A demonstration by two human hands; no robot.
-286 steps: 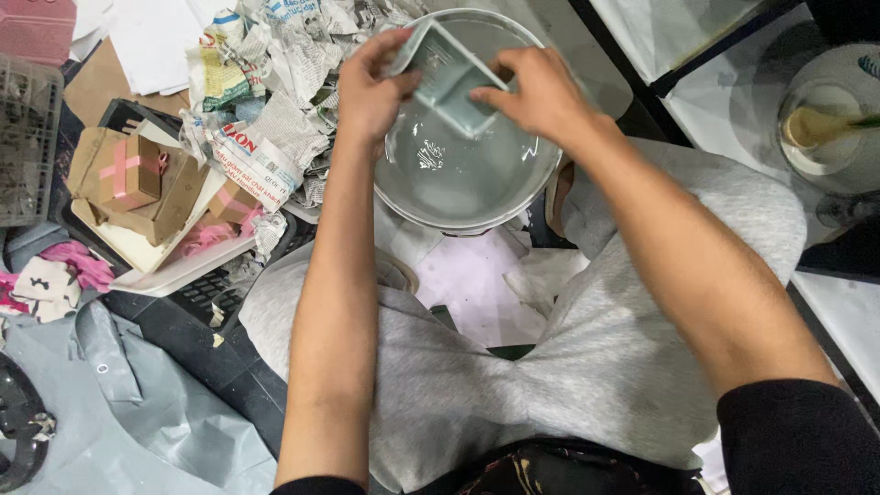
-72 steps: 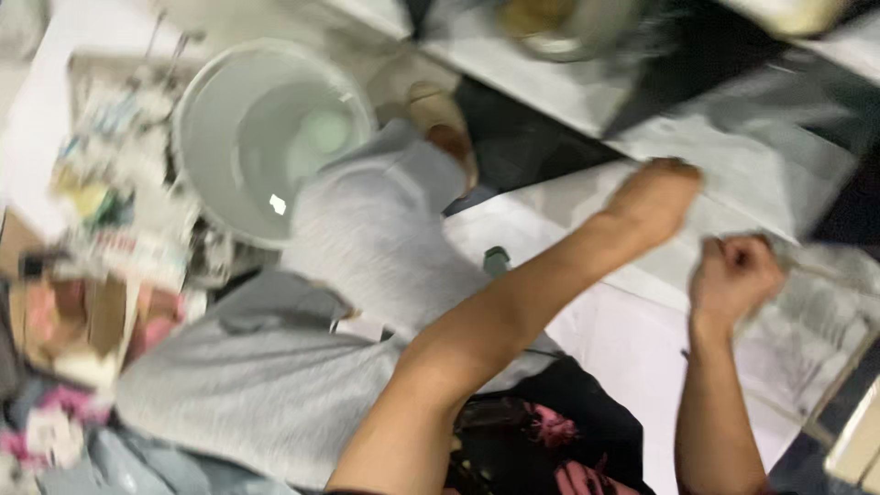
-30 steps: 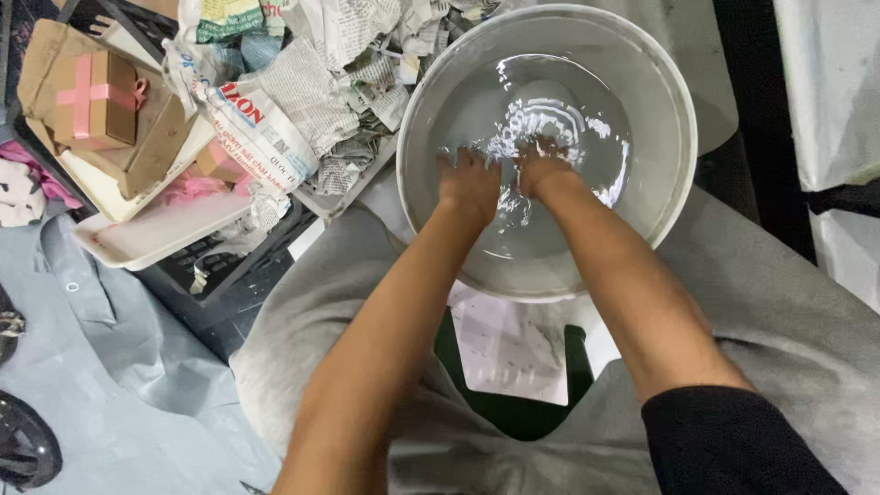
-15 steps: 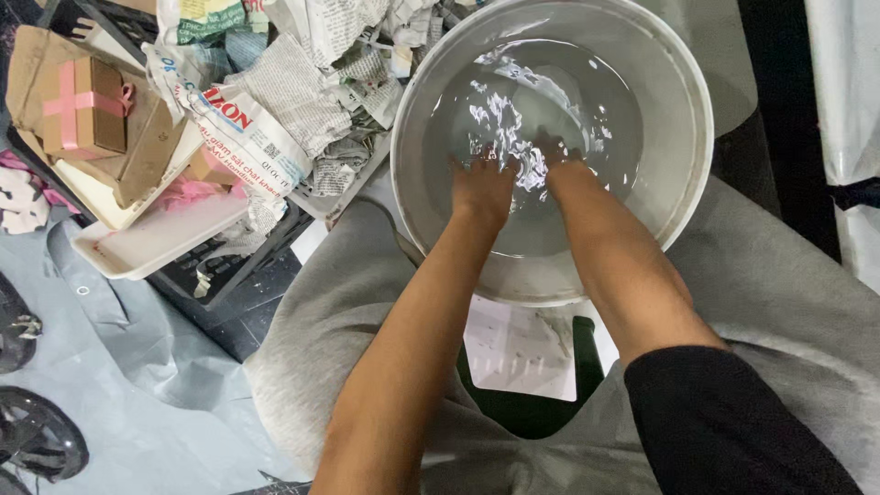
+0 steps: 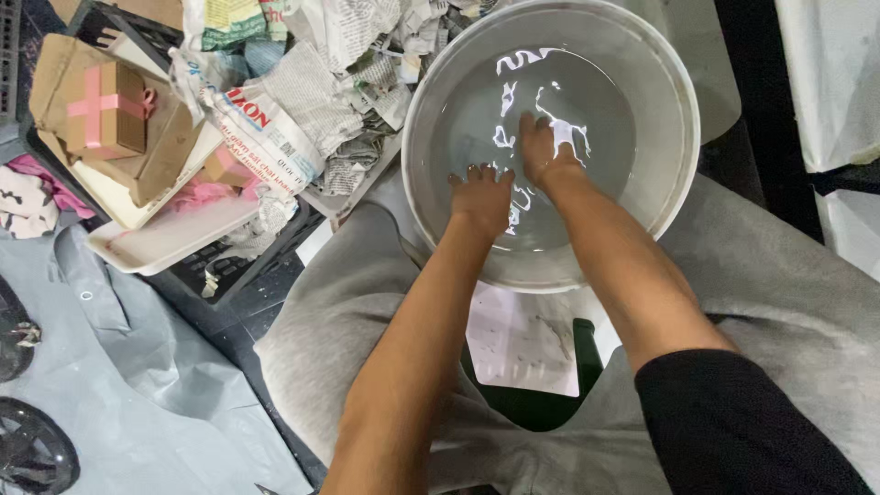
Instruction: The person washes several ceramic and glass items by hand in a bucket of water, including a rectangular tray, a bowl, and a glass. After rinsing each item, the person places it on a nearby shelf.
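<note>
Right now I have both hands in the basin [image 5: 678, 197], which sits between my knees. Left hand [image 5: 483, 197] and right hand [image 5: 543, 147] lie apart, fingers spread flat in the water [image 5: 600, 119], gripping nothing. Judging by that, the washing is underway, not finished. Newspaper [image 5: 302, 82] is piled just left of the basin.

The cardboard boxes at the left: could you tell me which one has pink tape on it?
The small closed box, crossed with pink tape, sitting inside the larger open cardboard box; the larger one shows no tape.
</note>
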